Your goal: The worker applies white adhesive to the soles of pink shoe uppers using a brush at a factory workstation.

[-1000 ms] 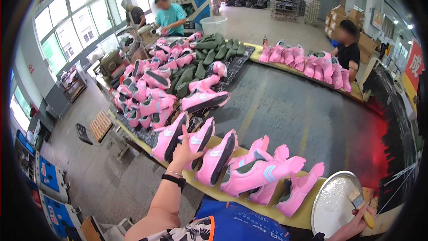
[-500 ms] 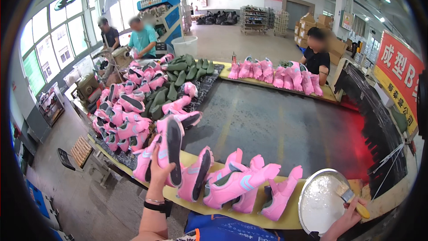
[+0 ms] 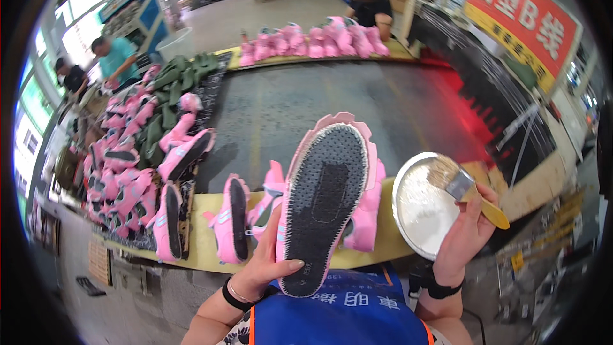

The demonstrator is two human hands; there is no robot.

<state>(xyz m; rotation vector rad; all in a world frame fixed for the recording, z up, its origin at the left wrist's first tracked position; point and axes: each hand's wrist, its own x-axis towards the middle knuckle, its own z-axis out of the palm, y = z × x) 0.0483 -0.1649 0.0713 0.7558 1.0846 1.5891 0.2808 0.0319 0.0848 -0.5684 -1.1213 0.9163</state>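
Observation:
A pink shoe upper [image 3: 367, 153] is held up in front of me, its dark stitched bottom facing me and its toe pointing away. My left hand [image 3: 263, 265] is closed around its heel end, thumb lying on the bottom. In my right hand [image 3: 469, 233] is a paintbrush [image 3: 461, 185] with a yellow handle and pale bristles. The bristles are over the far right part of a round bowl [image 3: 397, 207] of white liquid; whether they touch it I cannot tell. Other pink shoe uppers [image 3: 233, 220] stand or lie along the yellow ledge [image 3: 201, 236], partly hidden behind the held one.
Beyond the ledge lies a wide grey belt [image 3: 274, 121]. A heap of pink uppers [image 3: 121, 182] and green shoe lasts [image 3: 167, 83] fills the left. More pink uppers [image 3: 290, 39] line the far ledge, near a seated person [image 3: 370, 9]. A red-lit opening [image 3: 447, 99] is at right.
My left hand has brought a pink upper from the left to the middle, its bottom turned toward me. The brush has risen from low in the bowl to its far right edge. The view has turned right.

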